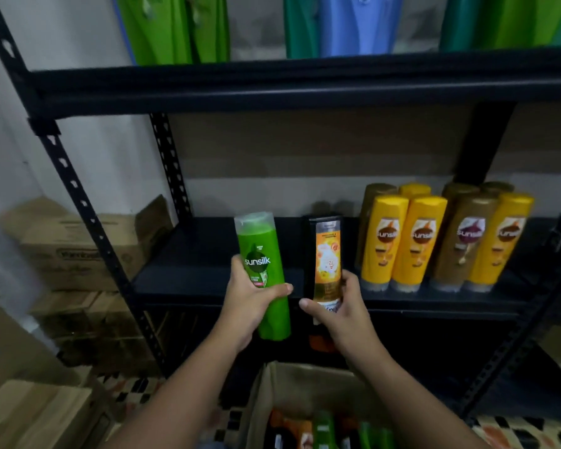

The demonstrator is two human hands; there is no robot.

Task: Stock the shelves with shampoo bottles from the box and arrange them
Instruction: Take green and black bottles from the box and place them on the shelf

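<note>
Bottles upright in each hand's grip.

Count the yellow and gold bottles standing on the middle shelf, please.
8 show: four in the front row and four tops behind them, at the right end of the shelf. More may be hidden behind.

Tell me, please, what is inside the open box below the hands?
The box holds more bottles: green, orange and dark tops show, standing close together. The forearms and the frame edge cover the rest, so their count and what lies beneath cannot be seen.
</note>
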